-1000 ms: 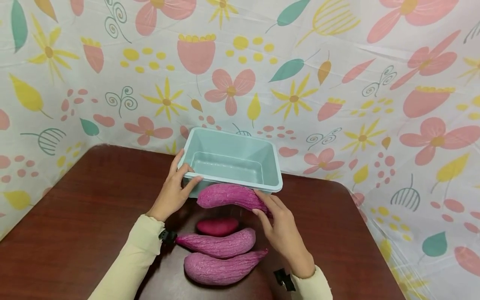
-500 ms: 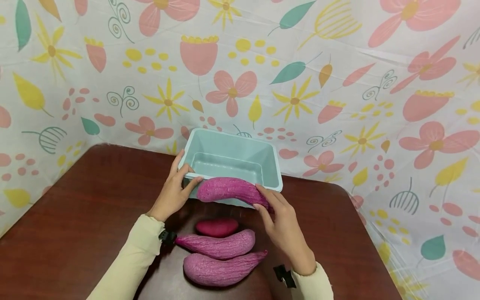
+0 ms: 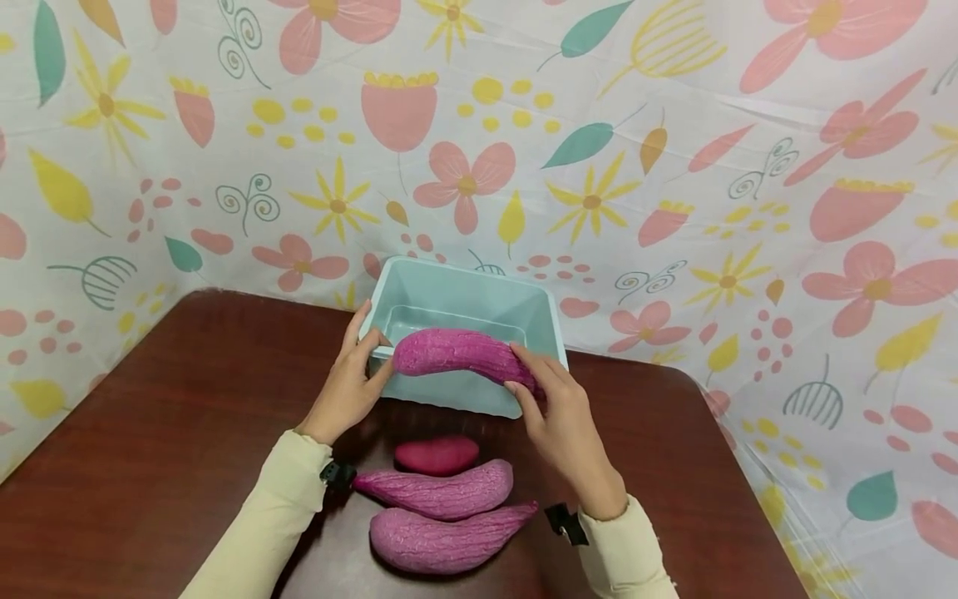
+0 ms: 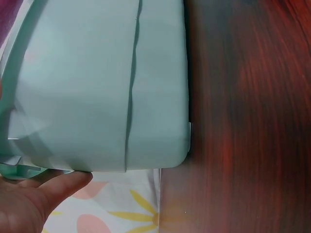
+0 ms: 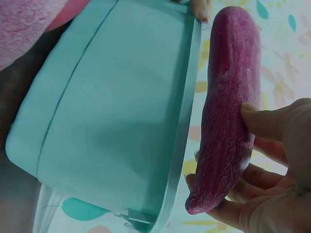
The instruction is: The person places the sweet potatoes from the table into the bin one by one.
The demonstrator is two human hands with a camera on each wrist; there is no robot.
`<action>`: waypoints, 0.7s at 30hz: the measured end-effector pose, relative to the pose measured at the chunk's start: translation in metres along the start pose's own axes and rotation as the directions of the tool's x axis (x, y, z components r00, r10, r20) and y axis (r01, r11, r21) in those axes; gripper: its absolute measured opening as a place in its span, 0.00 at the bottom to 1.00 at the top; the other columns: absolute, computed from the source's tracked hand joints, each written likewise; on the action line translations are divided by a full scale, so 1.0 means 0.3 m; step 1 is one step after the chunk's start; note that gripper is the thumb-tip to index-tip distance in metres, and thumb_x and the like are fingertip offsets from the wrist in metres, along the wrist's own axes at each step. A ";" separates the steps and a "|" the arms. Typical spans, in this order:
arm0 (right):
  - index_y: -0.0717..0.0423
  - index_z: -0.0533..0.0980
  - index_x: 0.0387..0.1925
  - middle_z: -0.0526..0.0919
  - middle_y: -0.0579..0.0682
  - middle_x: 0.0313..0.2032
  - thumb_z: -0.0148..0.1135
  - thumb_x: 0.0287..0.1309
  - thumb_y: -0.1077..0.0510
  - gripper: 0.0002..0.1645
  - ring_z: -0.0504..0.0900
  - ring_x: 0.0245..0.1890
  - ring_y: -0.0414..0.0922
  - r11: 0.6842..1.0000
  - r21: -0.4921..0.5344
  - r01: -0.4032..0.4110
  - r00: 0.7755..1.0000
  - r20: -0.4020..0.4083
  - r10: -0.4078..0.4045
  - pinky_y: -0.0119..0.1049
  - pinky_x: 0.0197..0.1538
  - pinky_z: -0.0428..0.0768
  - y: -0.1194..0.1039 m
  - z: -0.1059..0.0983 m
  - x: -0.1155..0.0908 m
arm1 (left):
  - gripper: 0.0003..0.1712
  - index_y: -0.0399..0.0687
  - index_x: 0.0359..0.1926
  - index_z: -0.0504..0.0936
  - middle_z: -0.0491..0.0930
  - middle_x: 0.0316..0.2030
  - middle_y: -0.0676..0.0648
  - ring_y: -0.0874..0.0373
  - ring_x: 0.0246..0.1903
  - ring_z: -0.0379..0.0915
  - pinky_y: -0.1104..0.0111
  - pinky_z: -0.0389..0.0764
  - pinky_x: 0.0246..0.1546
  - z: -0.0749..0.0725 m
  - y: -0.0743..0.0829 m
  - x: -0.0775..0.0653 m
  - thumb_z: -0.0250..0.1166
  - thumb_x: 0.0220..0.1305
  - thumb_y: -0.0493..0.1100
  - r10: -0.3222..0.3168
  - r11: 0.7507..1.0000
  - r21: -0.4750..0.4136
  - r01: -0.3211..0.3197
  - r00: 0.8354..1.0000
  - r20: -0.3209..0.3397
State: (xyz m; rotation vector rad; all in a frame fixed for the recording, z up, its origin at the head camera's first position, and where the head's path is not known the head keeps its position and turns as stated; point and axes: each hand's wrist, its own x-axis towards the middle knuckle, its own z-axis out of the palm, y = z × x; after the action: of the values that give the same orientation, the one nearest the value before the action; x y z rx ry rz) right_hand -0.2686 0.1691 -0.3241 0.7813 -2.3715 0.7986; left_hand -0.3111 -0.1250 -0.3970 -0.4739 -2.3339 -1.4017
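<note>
Purple vegetable (image 3: 456,353) pinched in the right hand (image 3: 563,416) at centre-frame, seemingly just above the near rim of the pale-blue bin (image 3: 467,293) gripped at its near-left corner by the left hand (image 3: 343,384), apparently mid-loading, likely calling next for lowering inside and release.

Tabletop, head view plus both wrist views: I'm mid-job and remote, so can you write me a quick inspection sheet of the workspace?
Surface: dark reddish-brown table, wood-grained, with a glossy patch at the near middle.
Job's things: blue-green basin toward the back; long purple vegetable held above its front rim; red vegetable, middle purple vegetable and nearest purple vegetable lying in front of the basin.
Clutter: nothing seen.
Hands: left hand grips the basin's left end; right hand holds the long purple vegetable by its right end.
Cables: nothing seen.
Surroundings: white floral sheet behind the table, creased in places.
</note>
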 end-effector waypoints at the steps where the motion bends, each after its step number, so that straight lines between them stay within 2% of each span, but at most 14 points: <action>1: 0.57 0.74 0.68 0.83 0.55 0.53 0.69 0.64 0.63 0.31 0.83 0.51 0.48 1.000 -0.002 -0.003 1.000 -0.001 0.003 0.45 0.50 0.82 -0.001 0.001 0.006 | 0.06 0.46 0.42 0.72 0.39 0.81 0.43 0.41 0.66 0.63 0.52 0.73 0.43 0.000 0.000 0.000 0.62 0.74 0.39 0.001 1.000 0.001 -0.001 1.000 -0.003; 3: 0.57 0.73 0.68 0.82 0.55 0.53 0.68 0.65 0.63 0.31 0.82 0.49 0.47 1.000 -0.013 -0.006 1.000 -0.002 0.006 0.44 0.44 0.82 -0.003 0.004 0.017 | 0.06 0.46 0.42 0.72 0.39 0.81 0.43 0.41 0.64 0.65 0.52 0.73 0.43 0.000 -0.001 0.000 0.63 0.74 0.39 0.008 1.000 0.004 -0.008 1.000 -0.008; 5: 0.57 0.73 0.68 0.82 0.55 0.53 0.68 0.65 0.62 0.31 0.82 0.49 0.47 1.000 -0.025 -0.005 1.000 -0.008 0.005 0.44 0.44 0.82 -0.004 0.007 0.029 | 0.08 0.46 0.42 0.71 0.39 0.81 0.42 0.39 0.68 0.62 0.51 0.74 0.47 0.003 -0.004 -0.001 0.63 0.74 0.40 0.012 1.000 0.001 -0.012 1.000 -0.008; 10: 0.57 0.73 0.68 0.82 0.57 0.53 0.68 0.66 0.61 0.30 0.82 0.55 0.51 1.000 -0.026 0.003 1.000 -0.017 -0.004 0.49 0.55 0.80 -0.002 0.014 0.064 | 0.10 0.48 0.42 0.71 0.39 0.81 0.42 0.37 0.76 0.50 0.42 0.71 0.60 0.007 -0.007 -0.006 0.65 0.73 0.45 0.006 1.000 -0.021 -0.006 1.000 -0.007; 11: 0.57 0.73 0.68 0.82 0.57 0.53 0.68 0.66 0.61 0.30 0.82 0.55 0.52 1.000 -0.022 0.006 1.000 -0.017 -0.007 0.50 0.55 0.80 0.000 0.015 0.072 | 0.10 0.49 0.42 0.71 0.39 0.81 0.42 0.37 0.76 0.49 0.41 0.71 0.61 0.007 -0.007 -0.008 0.65 0.73 0.46 0.003 1.000 -0.025 -0.003 1.000 -0.008; 16: 0.60 0.74 0.67 0.83 0.60 0.51 0.68 0.66 0.61 0.29 0.83 0.51 0.54 1.000 -0.014 0.012 1.000 -0.015 -0.013 0.50 0.50 0.80 0.021 0.027 0.115 | 0.11 0.49 0.40 0.70 0.40 0.81 0.42 0.39 0.77 0.49 0.43 0.72 0.59 0.008 -0.006 -0.007 0.65 0.73 0.46 0.001 0.999 -0.040 -0.002 1.000 -0.018; 21: 0.61 0.73 0.68 0.82 0.62 0.52 0.67 0.67 0.61 0.29 0.82 0.50 0.55 1.000 -0.012 -0.020 1.000 0.015 0.020 0.51 0.49 0.80 0.048 0.043 0.154 | 0.12 0.48 0.41 0.71 0.40 0.81 0.41 0.38 0.77 0.48 0.43 0.73 0.58 0.007 -0.002 0.004 0.65 0.73 0.46 0.018 0.999 -0.044 -0.019 1.000 -0.016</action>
State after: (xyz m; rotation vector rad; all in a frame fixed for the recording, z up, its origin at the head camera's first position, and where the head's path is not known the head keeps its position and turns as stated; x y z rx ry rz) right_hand -0.3140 0.1537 -0.3095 0.7617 -2.3986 0.7884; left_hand -0.3128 -0.1232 -0.3978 -0.4942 -2.2846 -1.4460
